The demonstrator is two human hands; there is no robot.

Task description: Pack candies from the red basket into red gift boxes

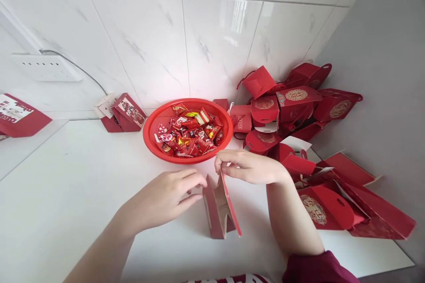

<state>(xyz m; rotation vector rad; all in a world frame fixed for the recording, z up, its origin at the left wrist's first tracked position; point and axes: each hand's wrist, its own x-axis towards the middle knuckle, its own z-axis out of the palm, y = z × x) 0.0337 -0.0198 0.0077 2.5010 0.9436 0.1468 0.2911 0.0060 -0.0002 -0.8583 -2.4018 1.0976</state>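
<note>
A small red paper gift box (214,216) stands on the white tabletop in front of me, its top parted and its pale inside showing. My right hand (249,166) pinches the upper far edge of its right panel, with the fingers bent over it. To the left, my left hand (169,194) has thumb and fingers apart, the fingertips at the upper edge of the left panel. Whether they touch it, I cannot tell. Just beyond both hands sits a red plastic basket (151,148) holding many wrapped candies (191,132).
Many red gift boxes (299,106) are heaped on the right against the grey side wall (392,97). Two small boxes (124,112) stand at the back left, another box (21,117) farther left. A socket strip (46,66) with a cable is on the tiled wall.
</note>
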